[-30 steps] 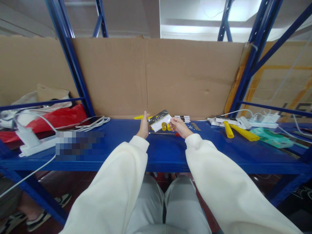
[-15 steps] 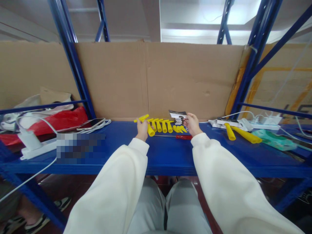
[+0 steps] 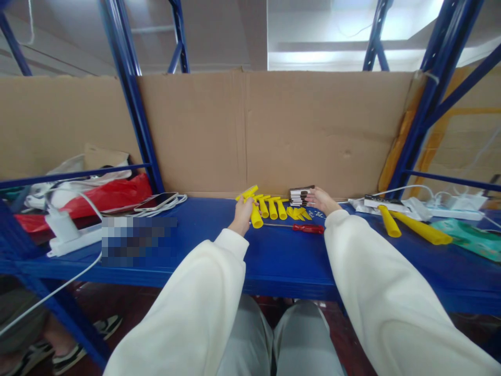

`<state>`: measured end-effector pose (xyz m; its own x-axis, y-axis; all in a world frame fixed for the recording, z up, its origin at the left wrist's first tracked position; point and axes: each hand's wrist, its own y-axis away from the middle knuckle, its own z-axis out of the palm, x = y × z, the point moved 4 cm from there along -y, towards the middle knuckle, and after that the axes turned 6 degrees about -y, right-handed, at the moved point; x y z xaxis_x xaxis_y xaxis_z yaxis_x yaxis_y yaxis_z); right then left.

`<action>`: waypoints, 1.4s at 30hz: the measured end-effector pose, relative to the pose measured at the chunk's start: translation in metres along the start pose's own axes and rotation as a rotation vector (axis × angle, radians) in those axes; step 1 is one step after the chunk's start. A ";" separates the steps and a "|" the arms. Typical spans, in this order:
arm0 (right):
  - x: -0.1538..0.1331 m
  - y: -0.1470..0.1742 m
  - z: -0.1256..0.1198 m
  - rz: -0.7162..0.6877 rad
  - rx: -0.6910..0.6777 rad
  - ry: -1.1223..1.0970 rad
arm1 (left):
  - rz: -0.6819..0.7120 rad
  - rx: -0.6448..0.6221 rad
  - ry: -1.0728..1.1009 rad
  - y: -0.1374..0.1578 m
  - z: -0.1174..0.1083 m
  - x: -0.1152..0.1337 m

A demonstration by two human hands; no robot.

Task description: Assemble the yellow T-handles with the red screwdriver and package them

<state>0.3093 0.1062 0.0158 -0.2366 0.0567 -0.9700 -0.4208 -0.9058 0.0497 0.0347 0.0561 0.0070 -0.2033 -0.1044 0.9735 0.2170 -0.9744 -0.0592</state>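
My left hand (image 3: 241,213) is closed around a yellow T-shaped plastic handle (image 3: 256,217), its wide round end pointing toward me. To its right, several similar yellow handles (image 3: 273,209) lie in a row on the blue shelf. My right hand (image 3: 321,199) has its fingers stretched out against the right end of a stack of flat black-and-white packets (image 3: 299,196). Small yellow pieces (image 3: 298,213) lie in front of that stack, with tiny metallic bits (image 3: 320,213) beside them. A screwdriver with a red handle (image 3: 308,228) lies nearest me, its shaft pointing left.
Two more yellow handles (image 3: 420,227) lie at the right near a green packet (image 3: 467,236) and a white power strip (image 3: 454,211). At left are a phone (image 3: 156,201), cables, a red bag (image 3: 121,190) and another power strip (image 3: 74,239). Cardboard (image 3: 313,130) closes the back.
My right hand has lowered the tilted black-and-white packet onto the stack, and its fingers have straightened. My left hand still holds the yellow handle. The whole view has shifted slightly.
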 end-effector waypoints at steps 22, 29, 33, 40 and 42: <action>0.013 0.071 -0.021 -0.443 -0.774 1.200 | -0.054 -0.096 -0.074 0.008 0.003 0.003; 0.022 0.078 -0.006 -0.564 -0.699 1.247 | -0.058 -0.149 -0.211 0.010 0.003 0.001; 0.015 0.078 -0.012 -0.633 -0.573 1.222 | -0.036 -0.136 -0.274 0.007 0.001 -0.002; -0.005 0.074 -0.029 -0.717 -0.269 1.221 | -0.026 -0.134 -0.321 0.003 -0.001 -0.005; -0.006 0.075 -0.031 -0.704 -0.224 1.237 | -0.041 -0.188 -0.375 0.004 0.001 -0.006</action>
<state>0.3064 0.0243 0.0182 0.9048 0.2228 -0.3630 0.0429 -0.8956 -0.4427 0.0373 0.0533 0.0008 0.1610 -0.0195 0.9868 0.0305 -0.9992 -0.0247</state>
